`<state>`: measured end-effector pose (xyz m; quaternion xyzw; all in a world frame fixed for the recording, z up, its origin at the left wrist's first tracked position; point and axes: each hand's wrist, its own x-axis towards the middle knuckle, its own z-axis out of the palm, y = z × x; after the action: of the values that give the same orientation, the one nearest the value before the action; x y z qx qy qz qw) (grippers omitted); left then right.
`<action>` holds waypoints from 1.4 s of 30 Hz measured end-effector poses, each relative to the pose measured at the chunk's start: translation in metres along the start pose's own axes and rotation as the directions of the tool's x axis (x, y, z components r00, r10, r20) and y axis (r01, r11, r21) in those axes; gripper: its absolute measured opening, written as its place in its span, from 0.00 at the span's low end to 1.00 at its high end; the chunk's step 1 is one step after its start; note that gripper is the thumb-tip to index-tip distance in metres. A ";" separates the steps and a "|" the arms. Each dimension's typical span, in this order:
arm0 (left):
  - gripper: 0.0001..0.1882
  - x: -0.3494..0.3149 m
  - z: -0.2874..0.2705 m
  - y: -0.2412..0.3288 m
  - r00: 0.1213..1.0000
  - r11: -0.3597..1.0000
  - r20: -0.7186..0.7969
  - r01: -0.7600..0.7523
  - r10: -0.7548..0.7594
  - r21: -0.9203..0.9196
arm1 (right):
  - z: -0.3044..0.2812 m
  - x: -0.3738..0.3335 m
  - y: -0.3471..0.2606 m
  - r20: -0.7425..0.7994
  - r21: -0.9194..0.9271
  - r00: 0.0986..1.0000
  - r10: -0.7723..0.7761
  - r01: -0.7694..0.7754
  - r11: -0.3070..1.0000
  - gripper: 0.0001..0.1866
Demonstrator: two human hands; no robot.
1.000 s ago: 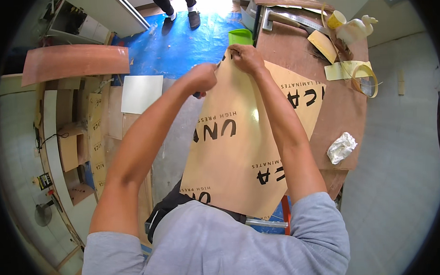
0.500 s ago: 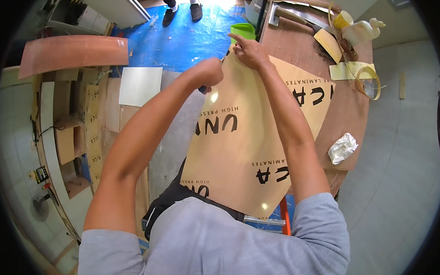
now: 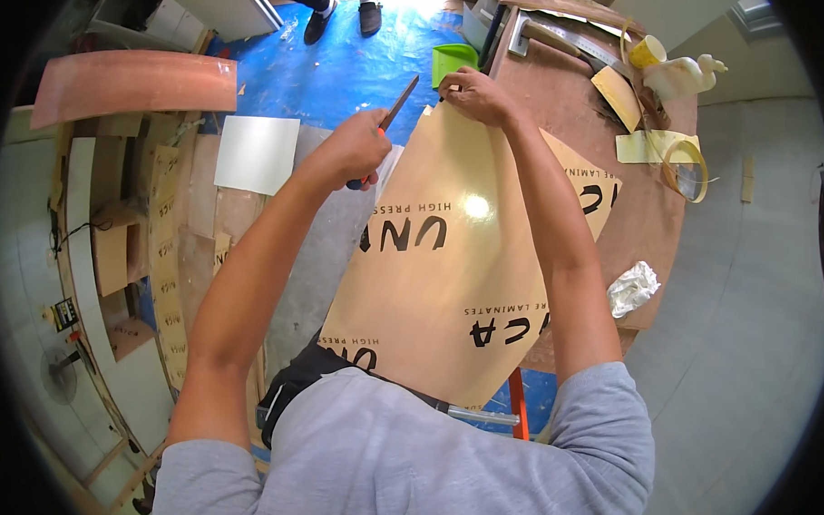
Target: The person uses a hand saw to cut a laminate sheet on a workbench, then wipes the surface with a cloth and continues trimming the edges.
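In my left hand [image 3: 358,150] is a flat file [image 3: 399,105] with an orange and black handle, its dark blade pointing up and away to the right. The blade stands just off the far left edge of a tan laminate sheet [image 3: 431,284] with black print. My right hand [image 3: 479,96] rests at the sheet's far corner, its fingers curled in a pinch on the edge; the fingertips are partly hidden. The sheet lies across a brown worktable [image 3: 652,240] and reaches back to my waist.
A green dustpan [image 3: 453,61] lies beyond the sheet on blue floor covering [image 3: 288,80]. On the table's right are a hammer [image 3: 549,37], a yellow cup [image 3: 647,51], a white bottle [image 3: 682,77], a tape roll [image 3: 686,171] and crumpled paper [image 3: 633,289]. Another person's feet [image 3: 370,18] stand at the far side.
My left hand has drawn back left and lower, and the file's blade now shows. The right hand's pointing finger has curled in at the corner. The sheet appears slightly shifted with my view.
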<state>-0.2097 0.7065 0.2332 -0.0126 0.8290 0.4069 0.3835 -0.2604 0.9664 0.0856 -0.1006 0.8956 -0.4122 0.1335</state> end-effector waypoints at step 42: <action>0.25 0.059 0.063 0.028 0.987 0.827 0.088 -0.158 0.132 0.539 | 0.023 -0.028 0.001 -0.418 -0.078 0.906 0.067 -0.109 0.991 0.14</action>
<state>-0.2208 0.7853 0.1901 0.1691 0.8996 0.1830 0.3586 -0.2269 0.9589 0.0747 0.0231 0.9265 -0.3727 -0.0459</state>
